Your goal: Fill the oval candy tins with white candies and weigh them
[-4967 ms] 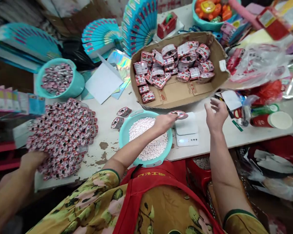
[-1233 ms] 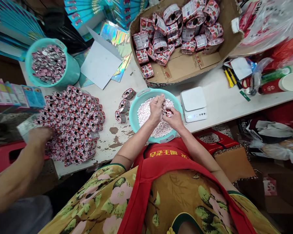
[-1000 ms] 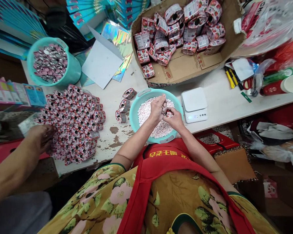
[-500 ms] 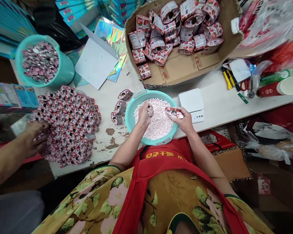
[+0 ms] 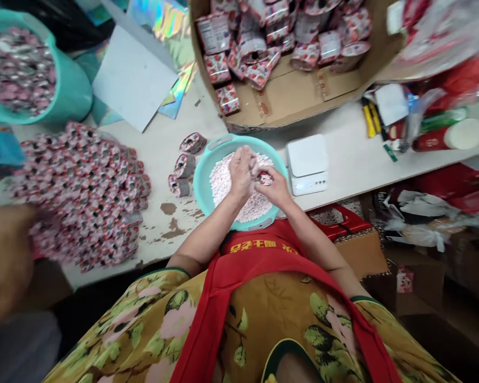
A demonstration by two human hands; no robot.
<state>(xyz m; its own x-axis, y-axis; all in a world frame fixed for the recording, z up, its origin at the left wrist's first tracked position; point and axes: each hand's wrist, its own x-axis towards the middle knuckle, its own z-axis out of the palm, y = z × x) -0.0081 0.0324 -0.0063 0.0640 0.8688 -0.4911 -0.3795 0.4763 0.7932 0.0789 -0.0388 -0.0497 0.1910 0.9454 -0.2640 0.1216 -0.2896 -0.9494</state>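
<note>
A turquoise basin (image 5: 201,169) on the table holds many small pale-pink candies (image 5: 250,207). Over it, my left hand (image 5: 241,169) is closed and cupped around some candies, its fingertips at the mouth of a small printed packet. My right hand (image 5: 276,187) grips that red and white packet (image 5: 265,179), which the fingers partly cover. Both hands nearly touch. Just left of the basin, three similar packets (image 5: 184,165) stand in a short row.
A big cluster of packets (image 5: 88,197) stands left, beside another person's blurred hand (image 5: 6,260). A turquoise bucket (image 5: 72,85) of shiny pieces is behind. A cardboard box (image 5: 291,103) of filled-looking packs lies at the back; a white scale (image 5: 307,159) sits right of the basin.
My left hand has turned and come to the packet, and my right hand has moved left with it. The view has shifted; the other person's hand has moved closer to the camera.
</note>
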